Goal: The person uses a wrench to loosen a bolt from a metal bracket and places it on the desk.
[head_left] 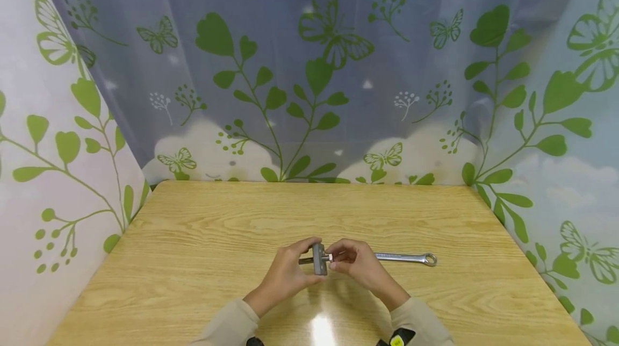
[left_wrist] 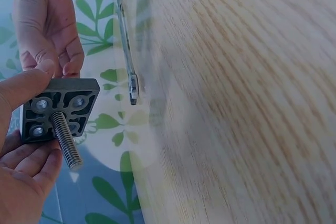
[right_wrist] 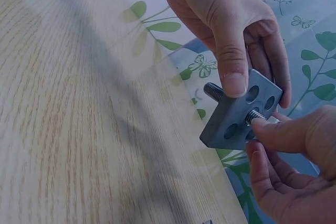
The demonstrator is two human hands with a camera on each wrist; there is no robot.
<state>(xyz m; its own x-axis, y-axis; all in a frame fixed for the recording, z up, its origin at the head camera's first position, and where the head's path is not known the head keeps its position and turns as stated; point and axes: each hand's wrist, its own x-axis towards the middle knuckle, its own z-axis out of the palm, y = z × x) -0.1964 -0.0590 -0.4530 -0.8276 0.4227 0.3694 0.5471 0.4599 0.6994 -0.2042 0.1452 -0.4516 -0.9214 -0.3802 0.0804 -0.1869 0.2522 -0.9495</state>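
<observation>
My left hand (head_left: 284, 271) grips a grey square plate (head_left: 319, 260) by its edges, thumb on one side and fingers on the opposite one. The plate has several round holes near its corners, and a threaded bolt (left_wrist: 66, 142) runs through its centre, sticking out on both faces. On the plate's right side, my right hand (head_left: 360, 264) pinches the bolt's end between thumb and fingers. A small bright bit shows at those fingertips, but its kind is hidden. Both hands hold the plate and bolt above the table.
A steel wrench (head_left: 406, 258) lies on the wooden table (head_left: 203, 228) behind and right of my right hand, its ring end pointing right and its other end hidden by the hand. A curtain with green leaves and butterflies (head_left: 333, 120) surrounds the table's back and sides.
</observation>
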